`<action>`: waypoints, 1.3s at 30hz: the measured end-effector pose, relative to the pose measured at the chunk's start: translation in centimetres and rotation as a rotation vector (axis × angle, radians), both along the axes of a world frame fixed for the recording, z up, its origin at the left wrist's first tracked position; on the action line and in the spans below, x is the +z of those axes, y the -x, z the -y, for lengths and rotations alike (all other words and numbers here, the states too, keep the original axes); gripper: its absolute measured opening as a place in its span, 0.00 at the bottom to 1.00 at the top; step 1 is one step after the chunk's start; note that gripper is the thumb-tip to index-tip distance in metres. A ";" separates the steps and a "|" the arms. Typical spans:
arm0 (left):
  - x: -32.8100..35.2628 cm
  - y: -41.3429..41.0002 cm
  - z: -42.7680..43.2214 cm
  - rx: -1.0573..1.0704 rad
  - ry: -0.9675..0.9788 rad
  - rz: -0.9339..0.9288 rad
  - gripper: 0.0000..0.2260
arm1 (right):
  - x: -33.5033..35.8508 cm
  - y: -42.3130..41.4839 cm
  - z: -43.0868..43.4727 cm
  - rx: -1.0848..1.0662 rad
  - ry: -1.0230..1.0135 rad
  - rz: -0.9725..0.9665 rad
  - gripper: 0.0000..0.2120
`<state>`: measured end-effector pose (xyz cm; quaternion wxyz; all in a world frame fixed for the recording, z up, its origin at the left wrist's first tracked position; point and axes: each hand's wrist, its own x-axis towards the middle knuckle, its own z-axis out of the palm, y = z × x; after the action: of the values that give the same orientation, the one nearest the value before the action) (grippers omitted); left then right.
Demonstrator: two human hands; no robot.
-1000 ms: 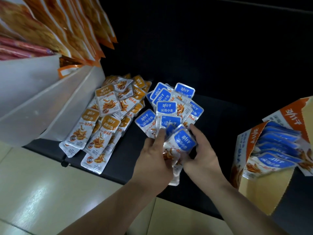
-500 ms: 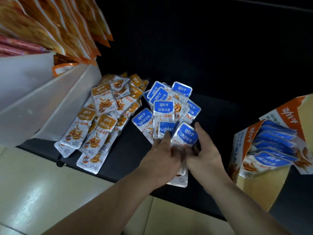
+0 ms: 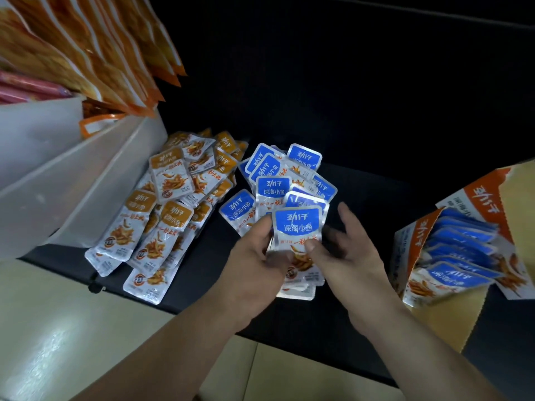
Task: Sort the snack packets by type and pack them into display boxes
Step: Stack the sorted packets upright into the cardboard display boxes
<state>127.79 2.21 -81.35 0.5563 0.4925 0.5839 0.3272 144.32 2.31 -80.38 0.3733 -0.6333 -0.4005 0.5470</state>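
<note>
Head cam: hands seen low over dark counter (image 3: 376,195).
L hand (image 3: 256,257): blue packet stack (image 3: 296,224) gripped, thumb on front.
R hand (image 3: 348,256): thumb laid on same stack, fingers spread straight.
Blue pile (image 3: 267,169): spread on counter just behind hands.
Orange pile (image 3: 173,198): left of that, by white bins (image 3: 72,183).
Display box (image 3: 474,195): far right, part filled w/ boxed blue packets (image 3: 460,250).

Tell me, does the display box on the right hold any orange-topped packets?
No, the display box shows only blue-topped packets stacked inside.

Display box (image 3: 480,192) cut off by the right edge; blue packets (image 3: 296,224) partly hidden behind the left hand (image 3: 254,256); fingers (image 3: 346,215) of the right hand (image 3: 347,259) blurred.
</note>
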 end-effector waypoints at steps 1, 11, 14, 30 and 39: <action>0.3 -0.1 0.2 -0.006 -0.039 0.002 0.27 | 0.5 0.0 -0.1 0.042 -0.020 -0.040 0.41; 0.6 -1.0 0.6 0.032 -0.245 -0.198 0.38 | 1.7 0.3 0.8 0.281 -0.390 0.117 0.55; -0.3 -1.0 0.9 0.074 -0.169 -0.132 0.25 | 0.2 0.1 1.7 0.307 -0.436 0.224 0.54; 3.4 -1.0 0.0 -0.122 -0.211 -0.010 0.43 | 5.8 -2.1 -0.2 0.420 -0.341 0.270 0.56; 5.5 -4.9 0.8 -0.266 -0.164 0.097 0.28 | 6.5 -4.2 1.4 0.162 -0.248 0.069 0.55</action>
<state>132.66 1.37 -75.87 0.5804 0.5928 0.4572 0.3205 148.48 0.93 -73.90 0.3893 -0.5665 -0.5273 0.4995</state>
